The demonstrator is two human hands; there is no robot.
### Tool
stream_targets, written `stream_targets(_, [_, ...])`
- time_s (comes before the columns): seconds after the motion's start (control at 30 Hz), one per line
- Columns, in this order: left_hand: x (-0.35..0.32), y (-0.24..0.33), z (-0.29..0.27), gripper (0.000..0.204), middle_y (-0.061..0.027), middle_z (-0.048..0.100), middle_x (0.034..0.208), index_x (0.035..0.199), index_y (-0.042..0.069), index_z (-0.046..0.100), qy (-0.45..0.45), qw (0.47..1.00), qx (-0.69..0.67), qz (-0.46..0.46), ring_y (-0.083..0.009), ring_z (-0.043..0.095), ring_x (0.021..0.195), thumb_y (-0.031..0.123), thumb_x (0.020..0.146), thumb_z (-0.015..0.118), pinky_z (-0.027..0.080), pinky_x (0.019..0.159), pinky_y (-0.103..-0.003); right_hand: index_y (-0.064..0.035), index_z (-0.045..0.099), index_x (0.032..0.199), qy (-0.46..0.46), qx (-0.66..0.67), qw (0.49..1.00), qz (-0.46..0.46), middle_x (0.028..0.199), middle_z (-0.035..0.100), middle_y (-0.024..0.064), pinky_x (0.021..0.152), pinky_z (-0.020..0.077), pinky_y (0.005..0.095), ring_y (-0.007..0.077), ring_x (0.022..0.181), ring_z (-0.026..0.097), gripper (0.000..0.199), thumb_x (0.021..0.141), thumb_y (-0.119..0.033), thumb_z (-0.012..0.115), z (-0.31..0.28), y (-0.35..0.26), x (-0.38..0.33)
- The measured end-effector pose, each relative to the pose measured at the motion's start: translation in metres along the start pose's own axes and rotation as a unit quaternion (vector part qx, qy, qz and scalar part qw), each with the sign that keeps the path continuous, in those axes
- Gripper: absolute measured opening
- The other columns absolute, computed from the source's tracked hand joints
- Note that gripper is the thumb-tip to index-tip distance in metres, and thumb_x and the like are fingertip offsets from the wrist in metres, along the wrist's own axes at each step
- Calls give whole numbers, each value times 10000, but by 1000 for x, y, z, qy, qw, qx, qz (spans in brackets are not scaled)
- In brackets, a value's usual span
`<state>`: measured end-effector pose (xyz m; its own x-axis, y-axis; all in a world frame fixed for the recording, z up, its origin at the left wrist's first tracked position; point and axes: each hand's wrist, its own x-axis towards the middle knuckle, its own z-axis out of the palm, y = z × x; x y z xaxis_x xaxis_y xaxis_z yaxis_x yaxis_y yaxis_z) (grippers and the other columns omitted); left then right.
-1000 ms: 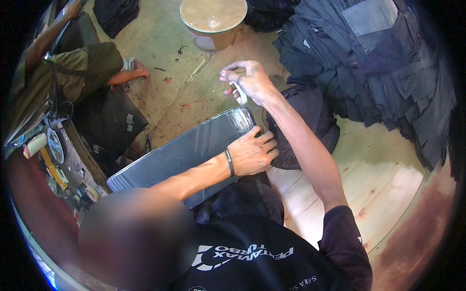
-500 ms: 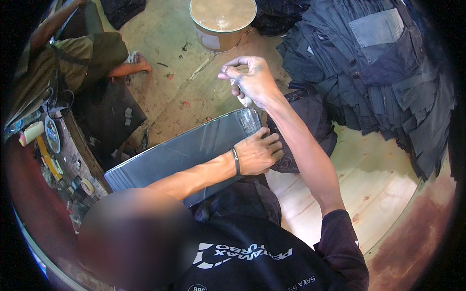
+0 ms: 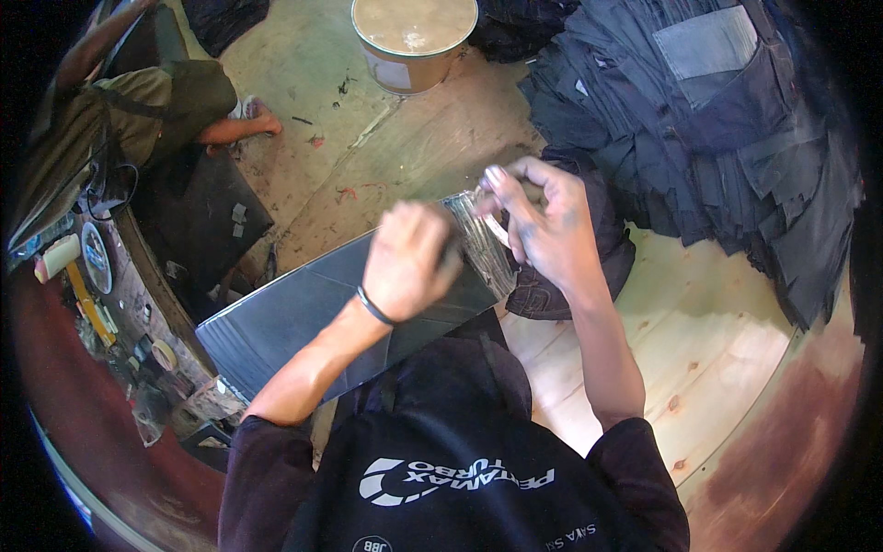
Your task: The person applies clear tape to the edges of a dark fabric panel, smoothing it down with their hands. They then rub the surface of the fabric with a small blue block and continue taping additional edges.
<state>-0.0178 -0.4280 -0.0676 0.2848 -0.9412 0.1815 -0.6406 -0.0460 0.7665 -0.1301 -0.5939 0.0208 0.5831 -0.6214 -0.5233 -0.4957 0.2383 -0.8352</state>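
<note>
A long dark grey board [image 3: 303, 308] lies slanted across my lap. The strip at its right end [image 3: 483, 244] has a shiny, creased covering. My left hand [image 3: 414, 258], with a dark band at the wrist, is above the board near that end, its fingers smeared by motion. Just beyond the same end, my right hand [image 3: 547, 216] is closed, thumb and fingers bent together. A small white curved object [image 3: 501, 230] shows beneath its fingers; its kind is hard to make out. Grey smudges mark this hand.
A large heap of dark cloth pieces [image 3: 635, 120] fills the upper right, and more dark cloth [image 3: 589, 198] lies beside my right wrist. A round lidded drum [image 3: 414, 46] stands ahead. At left are a cluttered workbench [image 3: 175, 322] and another person's leg [image 3: 239, 129].
My left hand has left the board's right end, moving left and up. My right hand has come down and right, toward that end. The right end's creased covering is now more exposed.
</note>
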Motion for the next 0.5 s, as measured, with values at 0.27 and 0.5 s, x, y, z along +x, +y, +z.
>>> stream_targets(0.27, [69,-50,-4,426,-210,767,806,980,24,852,-158,958,-127,-202,-363,754,775,447,961,808,582,782,-464,-14,682,1168,38,-30,992,118,637,631,39,425,372,236,65,433,494,226,1126,-233,647,-12,38,-71])
stream_targets(0.5, [66,-44,3,428,-112,775,780,978,44,864,-158,950,-144,-229,-206,717,743,444,837,922,575,743,-378,0,704,1146,28,-92,984,149,718,658,48,518,465,306,102,558,601,289,1126,-283,652,-21,84,-107])
